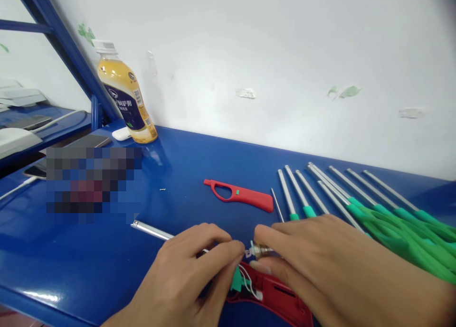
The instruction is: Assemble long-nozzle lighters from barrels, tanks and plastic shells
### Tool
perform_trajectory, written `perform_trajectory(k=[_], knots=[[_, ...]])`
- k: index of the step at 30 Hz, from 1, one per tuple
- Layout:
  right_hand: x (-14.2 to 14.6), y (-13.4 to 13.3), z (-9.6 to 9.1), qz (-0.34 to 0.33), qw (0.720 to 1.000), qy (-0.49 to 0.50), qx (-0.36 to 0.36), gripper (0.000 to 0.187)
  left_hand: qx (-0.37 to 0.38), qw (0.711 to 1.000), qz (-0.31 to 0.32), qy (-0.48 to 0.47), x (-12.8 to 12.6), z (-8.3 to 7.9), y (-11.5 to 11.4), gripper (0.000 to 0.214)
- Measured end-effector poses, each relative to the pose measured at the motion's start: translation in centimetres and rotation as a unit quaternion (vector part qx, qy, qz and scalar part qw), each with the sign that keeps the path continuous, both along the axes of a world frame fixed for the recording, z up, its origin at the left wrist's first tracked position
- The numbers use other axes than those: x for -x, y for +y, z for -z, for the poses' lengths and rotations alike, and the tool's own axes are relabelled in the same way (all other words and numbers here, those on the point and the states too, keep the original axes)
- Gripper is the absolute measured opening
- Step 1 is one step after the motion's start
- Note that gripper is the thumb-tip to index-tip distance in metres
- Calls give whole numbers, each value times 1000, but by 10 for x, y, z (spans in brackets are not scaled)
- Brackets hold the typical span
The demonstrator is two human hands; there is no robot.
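Observation:
My left hand point(194, 275) pinches a thin metal tube point(151, 230) that sticks out to the left over the blue table point(199, 165). My right hand point(320, 260) pinches a small metal and white part point(257, 250) at the tube's inner end, fingertips nearly touching those of the left. Under both hands lies an open red plastic lighter shell point(281, 296) with a green piece point(235, 279) and white wires point(247, 282) showing.
A loose red handle half point(239, 194) lies beyond the hands. Several green-handled lighters with metal tubes point(374, 208) are lined up at the right. A yellow drink bottle point(125, 99) stands at the back left by the white wall. A blurred patch covers part of the left table.

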State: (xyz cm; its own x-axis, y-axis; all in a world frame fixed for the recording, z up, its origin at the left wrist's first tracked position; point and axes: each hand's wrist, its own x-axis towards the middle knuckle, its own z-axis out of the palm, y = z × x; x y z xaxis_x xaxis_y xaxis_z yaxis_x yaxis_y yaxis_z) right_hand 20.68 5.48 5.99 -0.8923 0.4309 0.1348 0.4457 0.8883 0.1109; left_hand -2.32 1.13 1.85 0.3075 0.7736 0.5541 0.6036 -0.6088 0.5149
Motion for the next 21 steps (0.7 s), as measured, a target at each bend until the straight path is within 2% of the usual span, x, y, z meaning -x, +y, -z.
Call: perform_trajectory(k=[4,12,21], knots=[[0,1,0,0,1000,-1,8,13,3,1000,6,-3,-1,-2,1,24],[1,-1,4,18,1000,3,10,17,-24,1000,12,-2,1,7,-2,28],[2,2,-4,22,999,0,26,26,-54,999,4,0,0,7,-7,34]])
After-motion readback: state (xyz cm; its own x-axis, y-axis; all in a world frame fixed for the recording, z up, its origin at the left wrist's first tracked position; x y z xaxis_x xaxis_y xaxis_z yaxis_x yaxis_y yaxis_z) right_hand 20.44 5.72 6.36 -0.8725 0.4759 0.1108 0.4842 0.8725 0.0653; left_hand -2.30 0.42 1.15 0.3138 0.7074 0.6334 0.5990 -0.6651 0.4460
